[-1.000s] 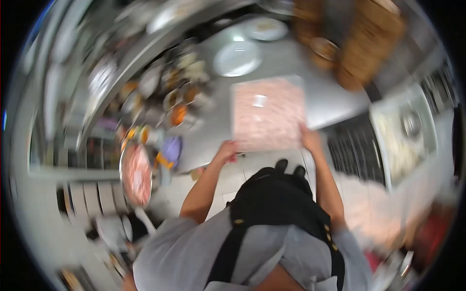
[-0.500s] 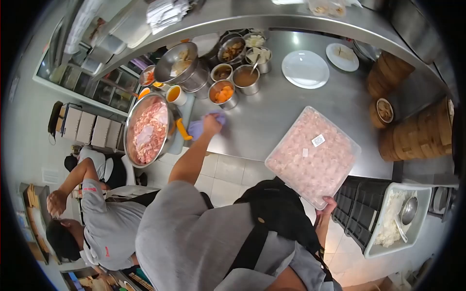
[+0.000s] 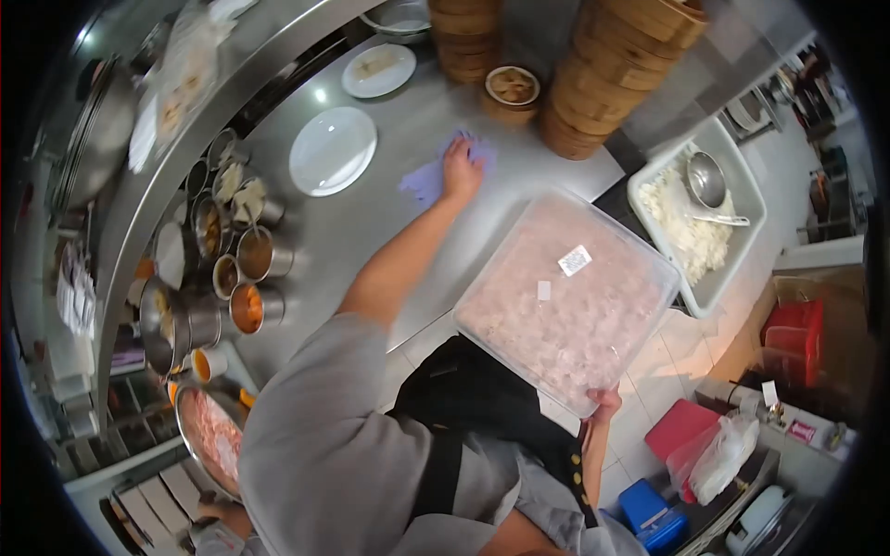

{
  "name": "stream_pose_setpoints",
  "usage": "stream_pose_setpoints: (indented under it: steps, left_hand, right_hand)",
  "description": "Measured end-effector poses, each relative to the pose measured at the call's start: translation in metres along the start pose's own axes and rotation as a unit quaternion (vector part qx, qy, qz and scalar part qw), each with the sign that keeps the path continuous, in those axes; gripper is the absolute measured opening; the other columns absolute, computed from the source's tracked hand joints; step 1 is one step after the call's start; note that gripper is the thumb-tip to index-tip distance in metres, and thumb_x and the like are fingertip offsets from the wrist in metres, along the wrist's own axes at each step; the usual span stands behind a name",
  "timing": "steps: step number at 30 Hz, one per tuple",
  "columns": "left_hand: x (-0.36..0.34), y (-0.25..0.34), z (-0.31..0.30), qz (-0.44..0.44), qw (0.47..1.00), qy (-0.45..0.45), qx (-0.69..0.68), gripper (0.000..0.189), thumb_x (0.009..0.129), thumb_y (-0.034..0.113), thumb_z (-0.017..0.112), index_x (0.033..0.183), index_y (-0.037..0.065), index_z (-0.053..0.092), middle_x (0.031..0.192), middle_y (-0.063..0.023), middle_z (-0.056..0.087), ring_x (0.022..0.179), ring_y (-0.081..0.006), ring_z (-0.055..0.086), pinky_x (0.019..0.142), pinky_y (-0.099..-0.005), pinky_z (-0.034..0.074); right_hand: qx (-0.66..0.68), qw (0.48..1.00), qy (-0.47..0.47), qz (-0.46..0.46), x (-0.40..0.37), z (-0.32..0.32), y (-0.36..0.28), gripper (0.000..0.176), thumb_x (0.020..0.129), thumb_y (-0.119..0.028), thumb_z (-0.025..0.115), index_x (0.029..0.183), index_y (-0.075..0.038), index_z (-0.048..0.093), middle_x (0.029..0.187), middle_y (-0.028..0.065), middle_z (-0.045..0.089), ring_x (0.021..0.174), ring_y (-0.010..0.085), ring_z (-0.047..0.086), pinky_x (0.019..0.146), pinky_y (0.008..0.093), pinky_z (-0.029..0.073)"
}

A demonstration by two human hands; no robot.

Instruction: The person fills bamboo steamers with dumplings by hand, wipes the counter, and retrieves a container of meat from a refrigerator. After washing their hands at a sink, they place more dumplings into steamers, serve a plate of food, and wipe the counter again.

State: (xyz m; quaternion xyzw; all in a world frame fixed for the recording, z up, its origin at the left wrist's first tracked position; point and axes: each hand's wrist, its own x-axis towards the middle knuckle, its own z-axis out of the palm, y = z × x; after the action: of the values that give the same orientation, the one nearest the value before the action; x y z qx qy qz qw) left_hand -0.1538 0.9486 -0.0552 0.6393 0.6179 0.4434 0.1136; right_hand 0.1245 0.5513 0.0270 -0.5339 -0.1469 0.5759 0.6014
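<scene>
My left hand presses a purple cloth onto the steel counter, its fingers bunched on the fabric. My right hand grips the near corner of a square, clear-lidded container full of pale pink pieces, with two white labels on the lid. The container is tilted, its far side over the counter edge and its near corner out over the floor. A white plate lies to the left of the cloth.
Metal pots with food stand at the left, beside a bowl of raw meat. Bamboo steamers are stacked at the back right. A white tub with a ladle stands right of the counter. Another person's arm shows at lower left.
My left hand has moved the cloth from near the pots to the counter's right part. The view has turned right, and the container stays in my right hand.
</scene>
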Motion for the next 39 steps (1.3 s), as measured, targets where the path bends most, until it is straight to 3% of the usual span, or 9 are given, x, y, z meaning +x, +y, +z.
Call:
stream_pose_setpoints:
  steps: [4,9,18,21,22,24,28,36,39]
  left_hand:
    - [0.026,0.073,0.107,-0.101,0.992,-0.07,-0.04,0.039,0.068,-0.001,0.057,0.107,-0.006,0.056,0.113,-0.0231,0.056,0.11,-0.0367,0.049,0.098,-0.0401,0.037]
    - [-0.089,0.109,0.07,0.22,0.946,-0.228,-0.074,0.04,0.07,-0.001,0.053,0.11,0.001,0.059,0.104,-0.0181,0.057,0.103,-0.0349,0.05,0.093,-0.0433,0.038]
    - [-0.308,-0.106,-0.265,-0.222,0.866,-0.181,0.411,0.051,0.076,0.016,0.056,0.126,0.011,0.049,0.13,-0.013,0.046,0.114,-0.0326,0.046,0.094,-0.0467,0.038]
    - [-0.273,-0.072,-0.316,-0.357,0.828,-0.099,0.421,0.055,0.074,0.011,0.055,0.128,0.01,0.046,0.132,-0.02,0.041,0.117,-0.0383,0.043,0.095,-0.0468,0.037]
    - [-0.257,-0.059,-0.301,-0.352,0.834,-0.089,0.415,0.055,0.074,0.011,0.055,0.128,0.01,0.046,0.132,-0.02,0.041,0.117,-0.0383,0.043,0.095,-0.0468,0.037]
    - [-0.235,-0.012,-0.255,-0.176,0.807,0.073,0.559,0.052,0.072,0.008,0.055,0.124,0.007,0.05,0.12,-0.0205,0.051,0.107,-0.0363,0.051,0.088,-0.0451,0.044]
    - [-0.223,0.234,-0.099,-0.082,0.972,-0.204,-0.086,0.027,0.076,0.008,0.058,0.102,0.002,0.062,0.085,-0.0116,0.064,0.07,-0.0203,0.061,0.062,-0.0345,0.05]
    - [-0.203,0.592,0.275,-0.341,0.459,-0.666,-0.479,0.076,0.079,0.059,0.058,0.135,0.012,0.036,0.123,-0.0131,0.048,0.103,-0.0281,0.054,0.085,-0.0462,0.046]
    - [-0.16,0.656,0.391,-0.294,0.42,-0.725,-0.46,0.07,0.079,0.054,0.063,0.129,0.01,0.042,0.123,-0.0134,0.05,0.105,-0.0282,0.054,0.087,-0.0457,0.047]
  right_hand:
    - [0.113,0.983,0.115,-0.088,-0.046,-0.046,0.017,0.081,0.049,-0.012,0.057,0.126,0.006,0.04,0.115,0.019,0.054,0.106,0.0333,0.054,0.091,0.0389,0.045]
    - [0.203,0.966,0.148,-0.058,-0.103,-0.108,0.013,0.067,0.057,-0.015,0.055,0.12,0.006,0.045,0.1,0.0189,0.059,0.074,0.0275,0.063,0.056,0.0332,0.053]
    - [0.264,0.87,0.338,-0.242,-0.125,-0.195,-0.094,0.059,0.067,-0.024,0.054,0.116,0.008,0.047,0.097,0.0195,0.059,0.074,0.028,0.06,0.066,0.0394,0.051]
    - [0.279,0.937,-0.056,-0.202,-0.135,-0.267,-0.122,0.064,0.067,-0.022,0.055,0.123,0.007,0.043,0.113,0.0212,0.052,0.099,0.0319,0.053,0.086,0.0396,0.044]
    - [0.271,0.922,-0.221,-0.166,-0.134,-0.293,-0.129,0.066,0.066,-0.021,0.056,0.125,0.006,0.042,0.118,0.0217,0.05,0.107,0.0332,0.05,0.093,0.0399,0.041]
    - [0.144,0.938,0.186,-0.254,-0.136,-0.318,-0.147,0.072,0.066,-0.02,0.056,0.131,0.005,0.036,0.126,0.0209,0.045,0.115,0.0351,0.044,0.097,0.0423,0.038]
    - [0.138,0.941,0.22,-0.217,-0.129,-0.346,-0.182,0.081,0.06,-0.024,0.058,0.133,0.004,0.034,0.127,0.02,0.045,0.116,0.0363,0.042,0.097,0.0452,0.037]
    - [0.13,0.942,0.248,-0.186,-0.058,-0.455,-0.226,0.061,0.063,-0.037,0.055,0.112,-0.001,0.051,0.11,0.0183,0.053,0.095,0.0324,0.055,0.082,0.0378,0.046]
    - [0.146,0.986,0.08,-0.008,0.008,-0.545,-0.231,0.072,0.064,-0.037,0.058,0.123,0.001,0.042,0.105,0.0173,0.054,0.091,0.0296,0.056,0.078,0.0374,0.047]
